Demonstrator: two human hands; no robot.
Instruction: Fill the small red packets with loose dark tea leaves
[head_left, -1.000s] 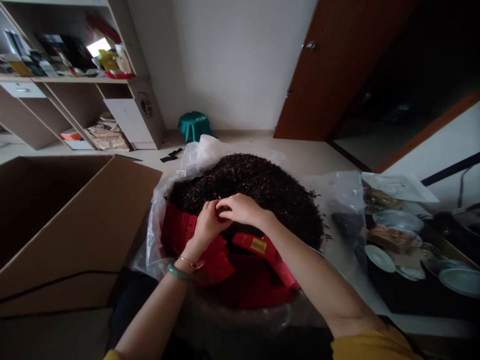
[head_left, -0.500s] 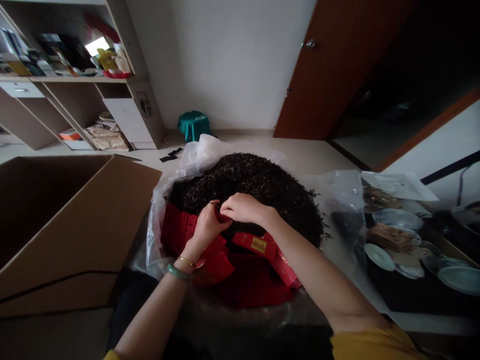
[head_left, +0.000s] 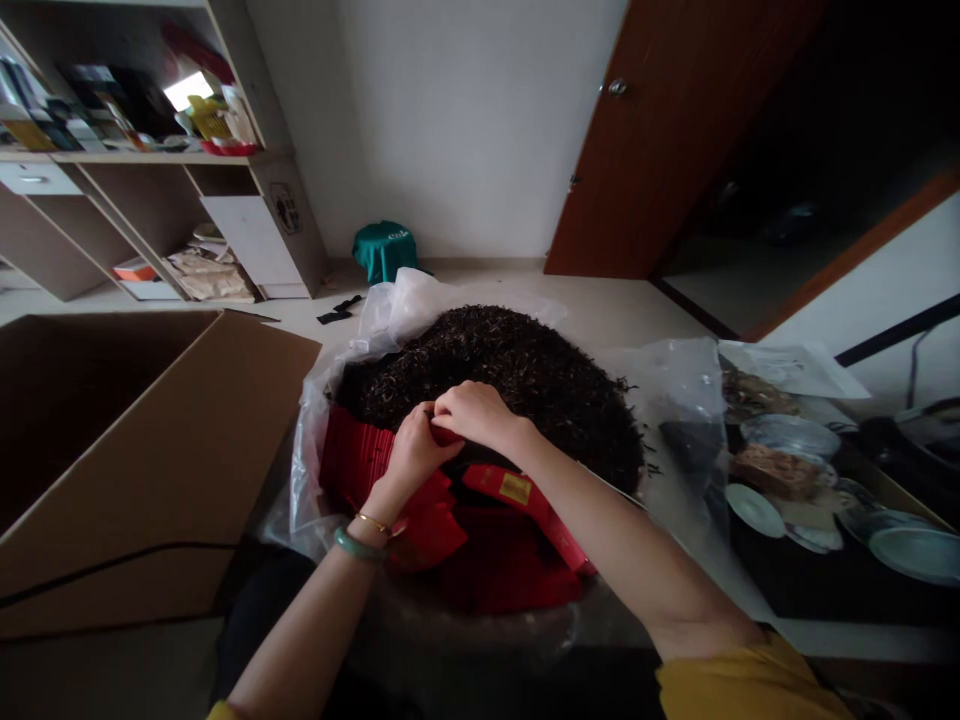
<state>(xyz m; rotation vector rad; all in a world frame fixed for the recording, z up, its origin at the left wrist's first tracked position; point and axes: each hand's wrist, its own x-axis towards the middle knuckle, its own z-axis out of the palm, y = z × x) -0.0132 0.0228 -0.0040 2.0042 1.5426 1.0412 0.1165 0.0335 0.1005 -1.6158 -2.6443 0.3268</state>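
Observation:
My left hand (head_left: 414, 450) is closed around a small red packet (head_left: 444, 434), mostly hidden by the fingers. At its top, the bent fingers of my right hand (head_left: 474, 412) are pinched together; whatever they pinch is hidden. Both hands are over a heap of dark, dry tea leaves (head_left: 517, 350) in a wide container lined with clear plastic (head_left: 307, 480). A row of flat red packets (head_left: 352, 455) stands left of my left hand. More red packets (head_left: 495, 575) lie in front, and a long red packet with a gold label (head_left: 516, 488) lies under my right forearm.
An open cardboard box (head_left: 225, 420) stands at the left. To the right, a dark tray (head_left: 810, 590) bears white dishes (head_left: 756, 511) and a clear bowl (head_left: 791, 437). Behind are a shelf unit (head_left: 247, 240), a green cloth-covered object (head_left: 385, 252) and a brown door (head_left: 600, 200).
My right hand has shifted slightly left and up at the red packet's top. My left hand stays in place around the packet. The whole view has moved a little.

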